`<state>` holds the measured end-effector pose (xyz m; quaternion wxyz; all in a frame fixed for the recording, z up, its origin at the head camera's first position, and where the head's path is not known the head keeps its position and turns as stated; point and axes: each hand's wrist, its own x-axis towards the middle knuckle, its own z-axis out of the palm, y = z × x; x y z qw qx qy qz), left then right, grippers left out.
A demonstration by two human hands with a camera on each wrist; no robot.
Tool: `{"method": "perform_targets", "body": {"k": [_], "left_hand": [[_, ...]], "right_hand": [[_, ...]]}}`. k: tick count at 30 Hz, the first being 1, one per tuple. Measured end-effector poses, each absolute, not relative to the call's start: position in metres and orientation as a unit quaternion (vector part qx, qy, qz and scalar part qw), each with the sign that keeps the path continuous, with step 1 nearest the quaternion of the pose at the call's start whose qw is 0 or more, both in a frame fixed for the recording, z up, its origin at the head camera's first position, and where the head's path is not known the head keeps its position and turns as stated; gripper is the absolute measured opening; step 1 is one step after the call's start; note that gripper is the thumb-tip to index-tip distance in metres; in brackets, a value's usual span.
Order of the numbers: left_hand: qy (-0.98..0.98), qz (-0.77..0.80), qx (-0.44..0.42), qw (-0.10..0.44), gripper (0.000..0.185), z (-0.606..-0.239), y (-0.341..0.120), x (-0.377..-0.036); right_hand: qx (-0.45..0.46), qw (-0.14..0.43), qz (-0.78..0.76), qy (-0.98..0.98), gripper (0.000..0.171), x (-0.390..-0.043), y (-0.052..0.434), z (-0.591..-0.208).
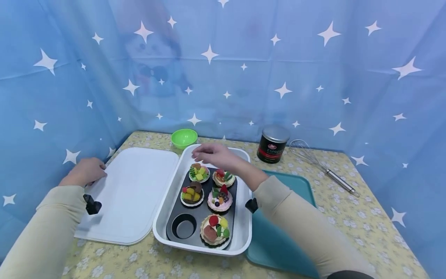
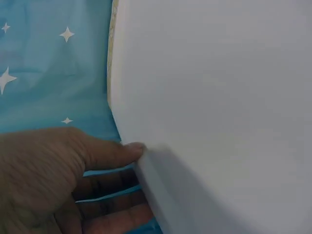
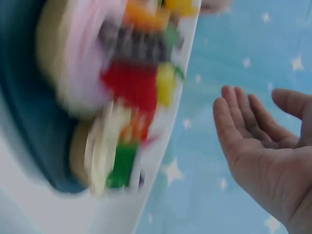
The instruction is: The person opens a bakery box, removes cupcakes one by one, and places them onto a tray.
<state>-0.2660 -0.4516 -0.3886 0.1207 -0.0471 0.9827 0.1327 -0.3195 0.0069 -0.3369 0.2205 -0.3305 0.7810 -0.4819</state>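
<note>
My left hand (image 1: 83, 171) pinches the left edge of a flat white lid (image 1: 132, 193) with rounded corners. In the left wrist view the thumb (image 2: 127, 152) lies on top of that edge, the other fingers below it. My right hand (image 1: 217, 155), fingers loosely extended and holding nothing, hovers over the far end of a white rectangular dish (image 1: 245, 232). Inside the dish sits a dark muffin pan (image 1: 195, 240) with several decorated tarts, among them a pink one (image 1: 220, 199). The near left cup (image 1: 183, 226) is bare. Blurred tarts (image 3: 131, 83) show in the right wrist view.
A teal tray (image 1: 278, 240) lies to the right of the dish, partly under my right forearm. Behind stand a green bowl (image 1: 184, 138) and a black espresso tin (image 1: 273, 145). A whisk (image 1: 322, 166) lies at the back right on the floral tablecloth (image 1: 366, 232).
</note>
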Motion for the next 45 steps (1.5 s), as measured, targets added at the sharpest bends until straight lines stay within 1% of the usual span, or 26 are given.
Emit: {"method": "perform_targets", "body": {"k": [3,5,8,10,13,15,19,21,24,28,31,34,37,43,45], "left_hand": [[0.989,0.095,-0.045,0.100,0.036,-0.388,-0.445,-0.268],[0.990,0.087,-0.051,0.100,0.041,-0.384,-0.433,-0.272],[0.989,0.109,-0.050,0.084,0.054,-0.379,-0.406,-0.283],[0.986,0.145,-0.032,0.069,0.059,-0.378,-0.384,-0.292],[0.974,0.219,0.008,0.054,0.059,-0.379,-0.355,-0.303],[0.957,0.280,0.031,0.062,0.058,-0.382,-0.340,-0.309],[0.894,0.433,0.061,0.098,0.056,-0.395,-0.319,-0.323],[0.850,0.508,0.072,0.120,0.059,-0.404,-0.312,-0.329],[0.796,0.581,0.092,0.143,0.065,-0.419,-0.302,-0.335],[0.769,0.610,0.103,0.162,0.067,-0.431,-0.287,-0.340],[0.767,0.612,0.100,0.164,0.066,-0.436,-0.279,-0.343],[0.765,0.616,0.098,0.160,0.066,-0.443,-0.274,-0.344],[0.760,0.622,0.101,0.158,0.065,-0.450,-0.271,-0.343],[0.729,0.657,0.110,0.157,0.069,-0.458,-0.264,-0.341],[0.721,0.664,0.119,0.156,0.069,-0.458,-0.260,-0.343]], "right_hand": [[-0.323,0.169,-0.465,0.807,0.033,-0.333,0.025,-0.337],[-0.316,0.153,-0.465,0.813,0.032,-0.341,0.035,-0.338],[-0.311,0.150,-0.473,0.811,0.033,-0.347,0.046,-0.338],[-0.314,0.151,-0.479,0.806,0.033,-0.349,0.051,-0.338],[-0.325,0.150,-0.487,0.796,0.034,-0.348,0.058,-0.338],[-0.337,0.147,-0.490,0.790,0.033,-0.344,0.061,-0.338],[-0.366,0.141,-0.500,0.772,0.032,-0.330,0.075,-0.337],[-0.385,0.144,-0.504,0.759,0.033,-0.321,0.083,-0.339],[-0.416,0.164,-0.508,0.737,0.033,-0.303,0.092,-0.344],[-0.466,0.223,-0.487,0.705,0.033,-0.277,0.101,-0.354],[-0.520,0.259,-0.441,0.684,0.033,-0.259,0.101,-0.364],[-0.560,0.272,-0.387,0.680,0.035,-0.245,0.097,-0.374],[-0.572,0.270,-0.343,0.695,0.042,-0.235,0.095,-0.383],[-0.578,0.226,-0.280,0.732,0.055,-0.225,0.097,-0.393],[-0.579,0.220,-0.275,0.735,0.060,-0.224,0.099,-0.395]]}}
